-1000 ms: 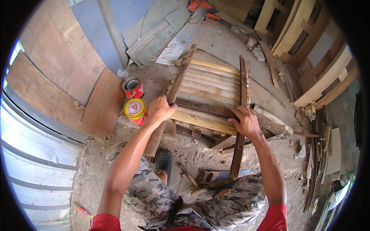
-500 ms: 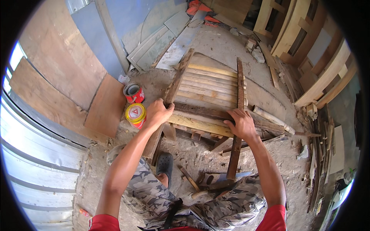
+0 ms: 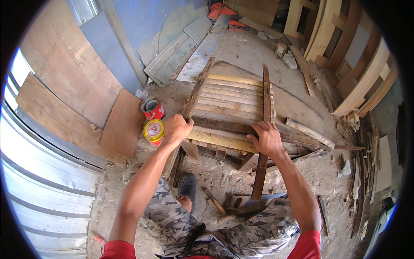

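Just ahead of my camouflage trousers (image 3: 263,223) lies a saw (image 3: 246,199), perhaps placed for easy reach. My right hand (image 3: 266,137) lies over the right rail (image 3: 267,93) – whether it clenches, I cannot tell. My left hand (image 3: 177,128) grasps the left rail (image 3: 199,88). I think both steady the wooden frame (image 3: 224,139), which is in front of me. Cans (image 3: 154,129) stand apart at left – probably out of the way. Farther, pale slats (image 3: 233,96) span between the rails.

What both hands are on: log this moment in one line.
left hand: on left board | right hand: on right board | slats: between boards | cans: floor, left
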The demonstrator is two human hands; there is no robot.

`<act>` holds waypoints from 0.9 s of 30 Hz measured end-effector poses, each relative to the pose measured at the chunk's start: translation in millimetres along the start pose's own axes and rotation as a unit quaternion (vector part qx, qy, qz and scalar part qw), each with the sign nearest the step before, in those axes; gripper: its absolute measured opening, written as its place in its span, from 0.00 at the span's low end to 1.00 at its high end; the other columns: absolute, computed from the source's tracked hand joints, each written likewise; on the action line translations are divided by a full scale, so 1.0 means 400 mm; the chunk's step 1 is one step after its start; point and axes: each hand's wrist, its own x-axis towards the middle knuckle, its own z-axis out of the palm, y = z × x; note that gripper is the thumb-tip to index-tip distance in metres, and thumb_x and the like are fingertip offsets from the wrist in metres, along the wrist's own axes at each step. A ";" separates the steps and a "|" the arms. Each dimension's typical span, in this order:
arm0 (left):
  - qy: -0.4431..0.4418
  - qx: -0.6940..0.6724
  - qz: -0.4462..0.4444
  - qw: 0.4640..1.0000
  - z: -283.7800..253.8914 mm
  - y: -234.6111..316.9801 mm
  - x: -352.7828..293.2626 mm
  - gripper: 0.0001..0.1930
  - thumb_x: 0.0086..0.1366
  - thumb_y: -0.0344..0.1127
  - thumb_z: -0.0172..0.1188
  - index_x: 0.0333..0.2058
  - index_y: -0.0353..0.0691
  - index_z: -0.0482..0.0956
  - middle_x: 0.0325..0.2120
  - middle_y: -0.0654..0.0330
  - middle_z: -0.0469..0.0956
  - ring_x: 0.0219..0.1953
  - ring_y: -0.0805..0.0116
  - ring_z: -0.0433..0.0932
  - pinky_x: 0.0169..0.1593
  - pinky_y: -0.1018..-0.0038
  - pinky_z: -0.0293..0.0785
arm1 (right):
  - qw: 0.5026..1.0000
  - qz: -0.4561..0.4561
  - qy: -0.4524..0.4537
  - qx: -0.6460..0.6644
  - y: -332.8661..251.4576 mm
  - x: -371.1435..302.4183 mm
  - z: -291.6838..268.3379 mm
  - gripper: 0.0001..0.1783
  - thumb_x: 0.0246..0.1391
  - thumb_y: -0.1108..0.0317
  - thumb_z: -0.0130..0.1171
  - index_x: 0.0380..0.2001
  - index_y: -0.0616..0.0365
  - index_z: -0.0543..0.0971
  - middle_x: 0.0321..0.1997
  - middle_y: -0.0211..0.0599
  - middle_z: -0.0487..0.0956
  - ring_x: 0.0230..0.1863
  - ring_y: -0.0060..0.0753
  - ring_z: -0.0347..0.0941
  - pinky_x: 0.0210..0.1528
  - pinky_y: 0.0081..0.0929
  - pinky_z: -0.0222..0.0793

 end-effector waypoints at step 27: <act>-0.069 -0.086 -0.026 0.994 -0.055 -0.008 0.044 0.29 0.55 0.58 0.68 0.40 0.32 0.85 0.41 0.41 0.84 0.48 0.48 0.83 0.51 0.60 0.76 | 1.000 0.004 -0.018 -0.021 0.003 -0.020 -0.010 0.27 0.55 0.59 0.66 0.57 0.55 0.78 0.52 0.41 0.79 0.56 0.47 0.73 0.59 0.43 0.66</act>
